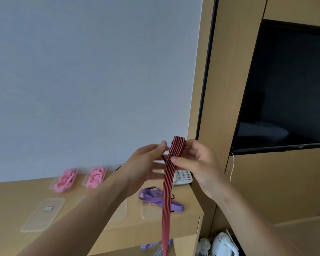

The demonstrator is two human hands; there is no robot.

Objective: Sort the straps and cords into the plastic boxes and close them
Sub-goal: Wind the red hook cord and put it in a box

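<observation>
Two clear rectangular plastic boxes at the back of the light wooden desk (11, 193) already hold pink straps, the left pink-filled box (64, 181) and the right pink-filled box (95, 177), and both stand open, so the sorting looks partly done and none of the closing. Their flat translucent plastic lids, such as the left lid (42, 214), lie separately near the front edge. A loose purple elastic strap (156, 198) lies on the desk near its right end, partly over another lid, not yet boxed. The long red-and-black striped flat cord (171, 174) is held up in the air above the desk: the right hand (198, 163) pinches its folded top between thumb and curled fingers, while the left hand (148, 163) has fingers extended beside the cord; whether they touch it I cannot tell. The rest hangs down past the desk edge. Folding and boxing this cord, the purple strap, and all lids remain. A small label on the left lid is too blurred to read; a white telephone (182, 177) shows keypad digits only.
</observation>
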